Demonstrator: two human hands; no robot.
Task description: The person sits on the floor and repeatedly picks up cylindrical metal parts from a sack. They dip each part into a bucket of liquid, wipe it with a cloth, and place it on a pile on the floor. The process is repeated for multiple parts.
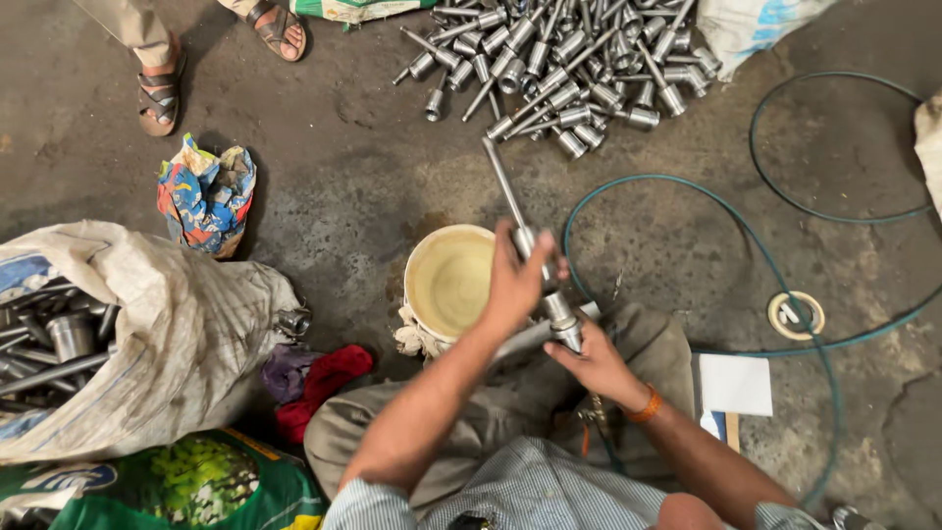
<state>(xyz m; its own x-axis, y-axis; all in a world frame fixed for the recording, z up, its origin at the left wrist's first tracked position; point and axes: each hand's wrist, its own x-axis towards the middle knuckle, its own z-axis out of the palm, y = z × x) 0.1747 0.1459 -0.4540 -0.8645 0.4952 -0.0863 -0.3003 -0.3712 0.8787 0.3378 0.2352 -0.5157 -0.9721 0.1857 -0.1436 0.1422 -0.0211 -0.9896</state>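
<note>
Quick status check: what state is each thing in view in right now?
Left hand: gripping the metal rod, held tilted over the tub.
Right hand: closed on the metal fitting.
Cream tub: open, murky liquid inside.
Loose metal parts: piled on the floor.
White sack: open, lying on its side, parts inside.
Green hose: looped on the floor.

I see a stained concrete floor carrying a heap of steel parts, a cream bucket, a green hose, a full sack and a crumpled colourful rag.
</note>
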